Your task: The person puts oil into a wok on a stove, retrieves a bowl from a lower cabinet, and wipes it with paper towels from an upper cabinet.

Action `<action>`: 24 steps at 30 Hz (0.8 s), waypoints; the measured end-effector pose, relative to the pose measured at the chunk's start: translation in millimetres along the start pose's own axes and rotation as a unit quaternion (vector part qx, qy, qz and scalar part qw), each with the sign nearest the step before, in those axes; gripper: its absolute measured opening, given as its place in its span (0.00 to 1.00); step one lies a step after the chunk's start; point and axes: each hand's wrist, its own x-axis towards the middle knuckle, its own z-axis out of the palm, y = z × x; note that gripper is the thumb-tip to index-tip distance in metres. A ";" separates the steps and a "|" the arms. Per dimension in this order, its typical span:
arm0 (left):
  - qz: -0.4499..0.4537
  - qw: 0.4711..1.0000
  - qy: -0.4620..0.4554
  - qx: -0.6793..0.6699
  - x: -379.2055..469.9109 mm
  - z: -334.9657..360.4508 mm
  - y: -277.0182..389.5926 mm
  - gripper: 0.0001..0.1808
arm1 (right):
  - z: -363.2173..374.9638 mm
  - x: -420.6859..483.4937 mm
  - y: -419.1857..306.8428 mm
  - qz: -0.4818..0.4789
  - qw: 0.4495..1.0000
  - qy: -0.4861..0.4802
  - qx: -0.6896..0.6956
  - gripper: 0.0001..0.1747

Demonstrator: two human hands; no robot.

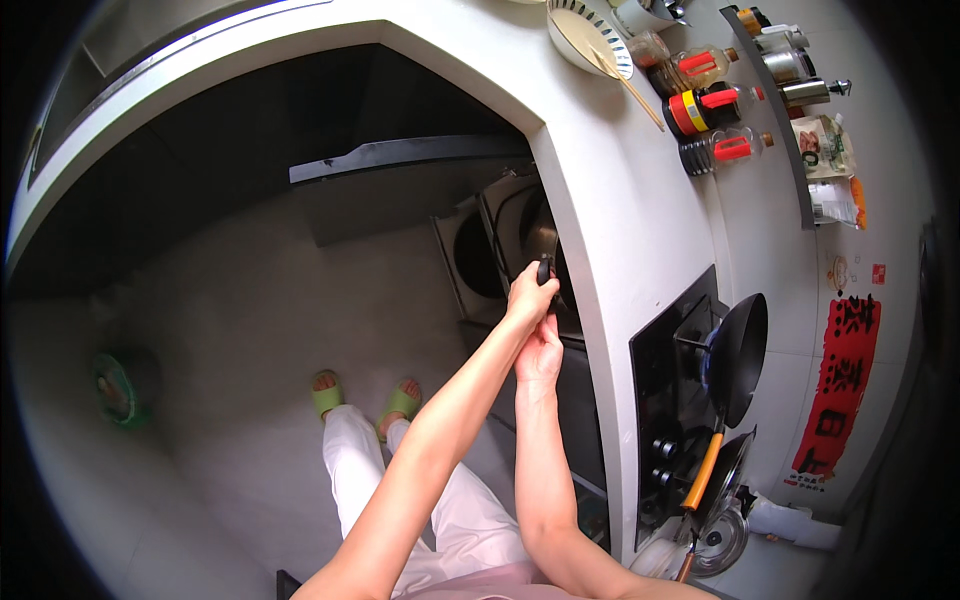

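Both arms reach down to the right, into an open cabinet drawer (463,306) below the white countertop. My left hand (529,294) is closed around a black handle (544,270), which seems to belong to a metal pan (541,234) in the drawer. Just below it, my right hand (540,355) is turned palm up, close against the left. Its fingertips are hidden, so its grip is unclear. The countertop edge covers part of the drawer, where dark round cookware (478,253) also sits.
Above the drawer runs the white countertop (622,202). A wok (739,360) with an orange handle rests on the gas stove (660,420), a blue flame visible beneath it. Sauce bottles (705,109) and a bowl (581,34) with chopsticks stand farther along. A green-rimmed bin (118,390) is on the floor.
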 end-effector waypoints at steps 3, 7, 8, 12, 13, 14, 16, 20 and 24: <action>0.009 0.999 -0.045 -0.027 16.8 8.4 -12.6 0.13 | -1.2 15.5 -5.5 -0.011 1.000 -0.016 0.019 0.27; -0.059 0.972 -0.090 -0.210 33.9 18.1 -34.5 0.18 | -19.1 31.1 -3.8 -0.016 0.999 -0.023 0.028 0.28; -0.045 0.959 -0.116 -0.256 34.2 20.4 -39.3 0.22 | -24.6 35.0 -4.8 -0.030 0.998 -0.054 0.021 0.29; -0.052 0.924 -0.212 -0.314 24.5 6.4 -41.2 0.36 | -25.0 42.9 -9.8 -0.040 0.999 0.002 0.016 0.32; -0.052 0.924 -0.207 -0.316 22.4 -0.1 -41.2 0.33 | -22.2 44.5 -10.6 -0.016 0.999 -0.033 0.013 0.33; -0.035 0.957 -0.168 -0.234 18.6 -9.1 -41.1 0.31 | -17.5 46.3 -8.5 -0.019 0.999 -0.043 -0.012 0.34; 0.017 0.992 -0.076 -0.101 3.7 -29.3 -37.5 0.26 | -11.2 44.5 -2.5 -0.029 0.999 -0.007 -0.034 0.36; 0.153 0.974 0.154 0.057 -36.1 -99.2 0.6 0.13 | -9.3 31.7 4.9 -0.031 0.998 0.035 0.030 0.38; 0.402 0.770 0.417 0.267 -59.7 -187.8 112.8 0.20 | 0.8 25.5 10.5 -0.021 0.997 0.049 0.049 0.39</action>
